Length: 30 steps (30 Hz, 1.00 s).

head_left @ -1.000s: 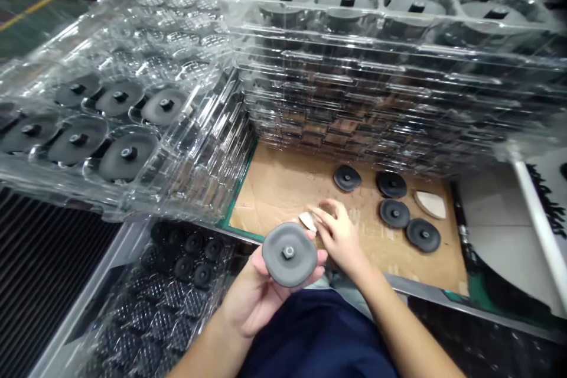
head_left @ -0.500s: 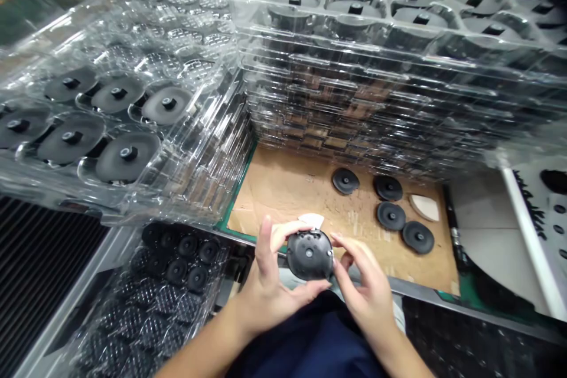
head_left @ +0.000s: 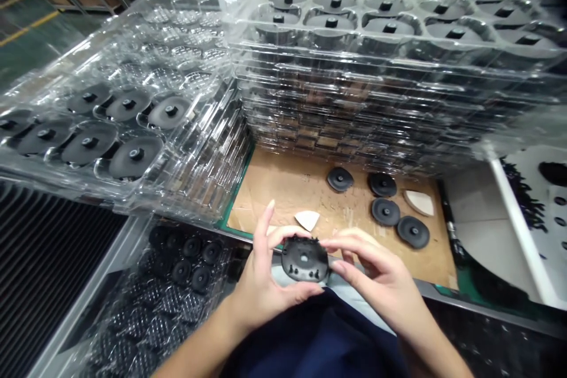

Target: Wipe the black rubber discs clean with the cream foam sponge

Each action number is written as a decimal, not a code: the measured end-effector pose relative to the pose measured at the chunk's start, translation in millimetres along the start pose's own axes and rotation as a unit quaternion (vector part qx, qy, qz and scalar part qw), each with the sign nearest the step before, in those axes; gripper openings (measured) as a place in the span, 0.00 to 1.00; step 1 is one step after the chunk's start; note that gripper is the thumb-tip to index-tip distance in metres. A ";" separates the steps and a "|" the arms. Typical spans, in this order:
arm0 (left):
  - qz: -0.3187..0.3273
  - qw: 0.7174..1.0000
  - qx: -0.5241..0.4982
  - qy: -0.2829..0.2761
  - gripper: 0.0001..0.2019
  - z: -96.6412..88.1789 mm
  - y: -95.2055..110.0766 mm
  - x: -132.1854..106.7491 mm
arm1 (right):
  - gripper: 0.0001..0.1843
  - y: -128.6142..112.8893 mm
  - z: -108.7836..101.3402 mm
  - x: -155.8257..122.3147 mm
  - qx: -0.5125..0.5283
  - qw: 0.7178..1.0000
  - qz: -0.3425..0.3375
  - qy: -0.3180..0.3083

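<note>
Between the thumb and fingers of my left hand (head_left: 270, 274) is a black plastic disc (head_left: 305, 261), rounded-square in outline. Its face, turned towards me, has a pale spot in the middle and small pegs near the upper and lower edges. My right hand (head_left: 370, 263) has its index finger on the disc's upper right rim and its thumb by the right side, closed on that edge. Whether a tiny part is also pinched there cannot be seen. Beyond the hands, a white curved-sided triangular piece (head_left: 307, 220) lies on a cardboard sheet (head_left: 266, 189).
Several black discs (head_left: 385, 212) and another pale triangular piece (head_left: 419, 202) lie to the right on the cardboard. Tall stacks of clear trays (head_left: 310, 94) rise behind and to the left (head_left: 208, 159). A lower clear tray (head_left: 172, 295) holds black discs. A white bin (head_left: 518, 230) stands right.
The disc has tilted, so pegs along its lower edge now show. My right fingers have shifted to its upper right rim. The camera view has tipped slightly, uncovering more of the white piece.
</note>
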<state>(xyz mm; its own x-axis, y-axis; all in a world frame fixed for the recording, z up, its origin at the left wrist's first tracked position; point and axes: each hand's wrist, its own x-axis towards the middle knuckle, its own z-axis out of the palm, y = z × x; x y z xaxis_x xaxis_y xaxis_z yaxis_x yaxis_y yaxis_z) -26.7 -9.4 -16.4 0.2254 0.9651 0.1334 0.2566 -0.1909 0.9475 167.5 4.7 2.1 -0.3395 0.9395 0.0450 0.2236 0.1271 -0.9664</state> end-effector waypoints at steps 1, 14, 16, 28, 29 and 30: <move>-0.012 1.000 -0.006 -0.015 0.53 0.4 3.2 1.0 | 0.09 -1.3 0.1 0.1 0.042 0.999 0.029 0.006; -0.182 0.947 -0.195 -0.181 0.60 23.9 16.9 11.4 | 0.08 -4.6 -31.0 -0.6 0.369 0.887 0.224 -0.165; -0.186 0.944 -0.194 -0.192 0.61 26.4 18.9 14.9 | 0.05 -2.3 -33.1 -3.6 0.371 0.892 0.208 -0.154; -0.195 0.948 -0.167 -0.188 0.47 38.6 14.7 33.7 | 0.08 23.4 -38.8 -23.7 0.336 0.910 0.242 -0.029; -0.233 0.937 -0.171 -0.197 0.40 38.4 13.7 35.0 | 0.08 28.7 -40.3 -24.1 0.303 0.923 0.236 -0.023; -0.275 0.923 -0.174 -0.206 0.31 37.2 13.2 35.9 | 0.09 36.0 -42.0 -24.4 0.259 0.939 0.226 -0.013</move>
<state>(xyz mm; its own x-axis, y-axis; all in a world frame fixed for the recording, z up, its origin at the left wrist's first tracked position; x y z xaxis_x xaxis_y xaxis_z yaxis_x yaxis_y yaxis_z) 19.7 16.1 -9.9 0.5080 0.7342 -0.4504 0.1385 0.4465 0.8840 222.2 -0.3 -23.1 -0.3405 0.8511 -0.3996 -0.1210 -0.4612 -0.8790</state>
